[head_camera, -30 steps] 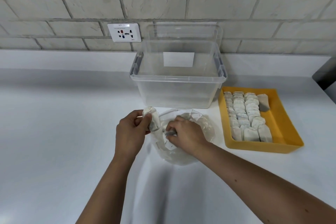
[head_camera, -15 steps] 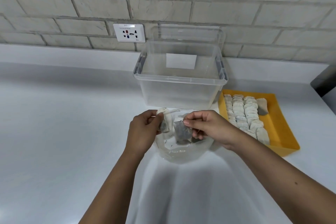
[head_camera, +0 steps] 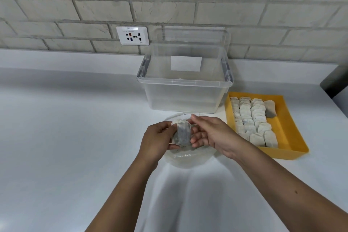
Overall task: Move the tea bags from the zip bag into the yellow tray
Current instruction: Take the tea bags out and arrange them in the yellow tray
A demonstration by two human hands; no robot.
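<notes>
Transfer step: left hand [head_camera: 156,137] and right hand [head_camera: 211,133] both pinch one tea bag [head_camera: 183,133] just above the zip bag [head_camera: 188,161]. Tray [head_camera: 291,137], off to the right, already holds rows. Next, probably: one hand releases, the other carries it to the tray's bare strip.

Clear plastic bin [head_camera: 185,96], open, on white counter [head_camera: 66,128]; white label [head_camera: 186,63] on far wall. Just behind the bin, clear lid [head_camera: 192,37] upright against grey brick wall [head_camera: 188,9]. Left of the bin and higher up, white socket plate [head_camera: 132,35]. Well right of the bin, dark object [head_camera: 335,83], cut off at the edge.
</notes>
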